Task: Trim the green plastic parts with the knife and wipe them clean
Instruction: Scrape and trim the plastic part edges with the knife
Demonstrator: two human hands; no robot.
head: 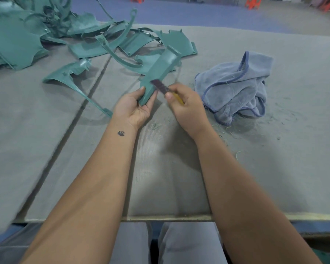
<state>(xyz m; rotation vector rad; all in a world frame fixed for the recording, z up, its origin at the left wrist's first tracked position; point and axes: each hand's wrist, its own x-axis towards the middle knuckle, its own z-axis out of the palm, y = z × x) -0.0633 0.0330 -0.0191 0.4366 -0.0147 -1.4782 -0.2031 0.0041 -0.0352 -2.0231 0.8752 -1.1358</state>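
A long green plastic part (160, 73) is held up over the middle of the grey table (274, 168), its near end in the left hand (135, 106) and its far end pointing away toward the pile. The left hand grips that near end with the thumb on the left face and the fingers curled around the right edge, palm turned up. Just right of it, the right hand (187, 105) is closed around a knife (167, 88) with a yellow handle; the dark blade slants up and left and lies against the part's near right edge, blurred.

To the right, near the right hand, a crumpled blue-grey cloth (238, 86) with a darker hem lies on the table, thin green shavings (156, 126) scattered around it and near the wrists. To the left lies a curved green piece (69, 77) with a long thin leg reaching toward the left wrist. Farther off, on the far left, a heap of green plastic parts (46, 29) is piled up, panels and curved strips overlapping. A dark seam (69, 130) runs across the table surface on the left. At the near edge, the person's grey-trousered knees (179, 244) show below the table.
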